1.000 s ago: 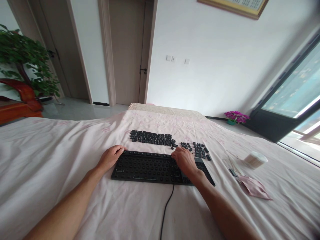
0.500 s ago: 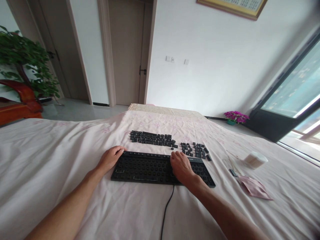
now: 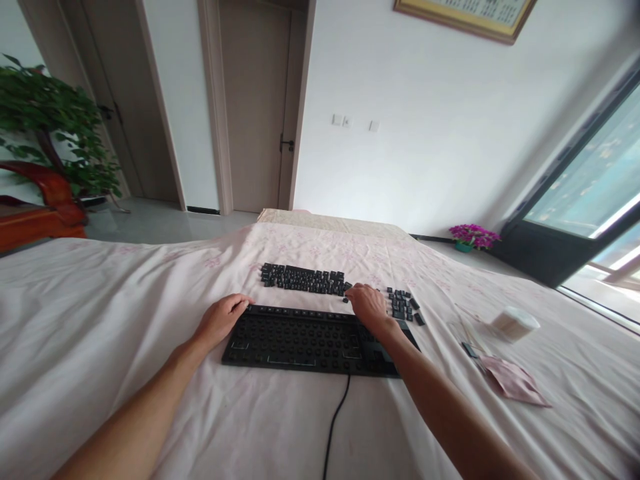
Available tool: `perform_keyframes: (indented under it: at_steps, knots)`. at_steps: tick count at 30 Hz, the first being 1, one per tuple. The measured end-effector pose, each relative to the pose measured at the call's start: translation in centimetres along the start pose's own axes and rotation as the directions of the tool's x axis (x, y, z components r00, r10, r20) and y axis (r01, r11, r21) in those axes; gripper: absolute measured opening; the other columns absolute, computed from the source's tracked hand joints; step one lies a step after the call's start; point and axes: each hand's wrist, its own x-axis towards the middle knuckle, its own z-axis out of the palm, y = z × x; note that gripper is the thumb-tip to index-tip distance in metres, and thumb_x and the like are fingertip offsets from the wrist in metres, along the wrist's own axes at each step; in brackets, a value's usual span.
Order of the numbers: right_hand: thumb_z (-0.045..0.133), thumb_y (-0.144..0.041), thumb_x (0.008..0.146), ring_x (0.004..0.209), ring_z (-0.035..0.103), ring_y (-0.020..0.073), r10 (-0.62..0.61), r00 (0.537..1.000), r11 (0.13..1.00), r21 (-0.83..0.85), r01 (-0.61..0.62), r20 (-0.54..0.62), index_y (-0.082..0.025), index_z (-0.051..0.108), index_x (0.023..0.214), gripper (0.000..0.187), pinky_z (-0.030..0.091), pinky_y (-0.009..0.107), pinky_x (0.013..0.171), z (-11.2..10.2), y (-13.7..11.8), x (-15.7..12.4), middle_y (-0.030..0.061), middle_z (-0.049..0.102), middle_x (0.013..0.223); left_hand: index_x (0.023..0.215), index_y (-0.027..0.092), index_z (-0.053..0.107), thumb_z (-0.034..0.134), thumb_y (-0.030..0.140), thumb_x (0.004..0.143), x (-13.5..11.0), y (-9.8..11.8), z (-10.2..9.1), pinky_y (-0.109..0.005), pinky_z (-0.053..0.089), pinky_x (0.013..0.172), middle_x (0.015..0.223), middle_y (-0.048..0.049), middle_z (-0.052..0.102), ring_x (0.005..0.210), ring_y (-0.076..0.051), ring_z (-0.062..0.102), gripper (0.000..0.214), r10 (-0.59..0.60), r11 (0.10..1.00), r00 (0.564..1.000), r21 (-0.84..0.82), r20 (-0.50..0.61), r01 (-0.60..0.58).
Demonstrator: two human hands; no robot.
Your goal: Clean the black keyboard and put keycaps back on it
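A black keyboard point(image 3: 300, 340) lies on the pink-white cloth, with most of its keycaps off and bare key posts showing. My left hand point(image 3: 225, 317) is closed on its upper left corner. Beyond the keyboard's far edge, my right hand point(image 3: 367, 303) reaches down among loose black keycaps, its fingers bent together; whatever is under the fingertips is hidden. Rows of loose keycaps point(image 3: 303, 279) lie behind the keyboard, and a smaller group of keycaps point(image 3: 403, 303) sits right of my right hand. My right forearm covers part of the keyboard's right end.
A black cable point(image 3: 335, 420) runs from the keyboard toward me. To the right lie a clear tub of cotton swabs point(image 3: 515, 325), a small dark object point(image 3: 469, 350) and a pink cloth piece point(image 3: 515, 380). The bedsheet point(image 3: 165, 287) is wrinkled.
My right hand has moved from the keyboard's right part, up and slightly right, to the loose keycaps behind it. My left hand stays at the keyboard's corner.
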Motion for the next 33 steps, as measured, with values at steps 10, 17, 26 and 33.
perform_keyframes:
  at_steps: [10,17,26,33]
  knots:
    - [0.053,-0.027,0.085,0.091,0.065,0.0206,-0.009,0.994,0.999,0.033,0.005,0.105,-0.027,0.074,0.094,0.023,0.041,0.026,0.071,0.9,0.5,1.0,0.0052,0.072,0.095,0.098,0.025,0.068,0.039,0.042,0.089,0.0,-0.1,0.0,-0.024,0.043,0.081,0.102,0.0011,0.072,0.096,-0.019,0.063,0.035,0.0,1.0,1.0,0.002,-0.003,0.0]
    - [0.05,-0.026,0.086,0.091,0.065,0.023,-0.036,0.99,0.998,0.05,0.03,0.138,-0.024,0.074,0.096,0.027,0.042,0.028,0.074,0.9,0.4,1.1,0.0089,0.072,0.097,0.1,0.025,0.068,0.039,0.043,0.088,0.0,0.1,-0.1,-0.025,0.044,0.082,0.103,0.0004,0.072,0.096,-0.019,0.063,0.036,-0.004,1.0,1.0,0.002,0.005,0.004]
    - [0.057,-0.025,0.082,0.098,0.063,0.0216,-0.102,0.988,0.99,0.107,0.09,0.113,-0.023,0.074,0.096,0.022,0.042,0.026,0.081,0.9,0.3,0.7,0.0072,0.07,0.104,0.1,0.025,0.068,0.04,0.042,0.087,0.0,0.1,0.0,-0.025,0.044,0.082,0.103,0.0013,0.072,0.096,-0.019,0.063,0.036,-0.009,1.0,1.0,0.025,-0.009,0.01]
    - [0.057,-0.033,0.083,0.092,0.065,0.0178,-0.091,0.995,0.963,0.259,0.077,0.044,-0.027,0.075,0.097,0.024,0.043,0.023,0.077,0.1,2.1,-0.6,-0.0004,0.074,0.098,0.1,0.026,0.068,0.039,0.042,0.088,0.0,-0.1,0.1,-0.025,0.044,0.082,0.104,0.0013,0.072,0.096,-0.019,0.063,0.036,-0.008,1.0,1.0,0.026,-0.01,0.008]
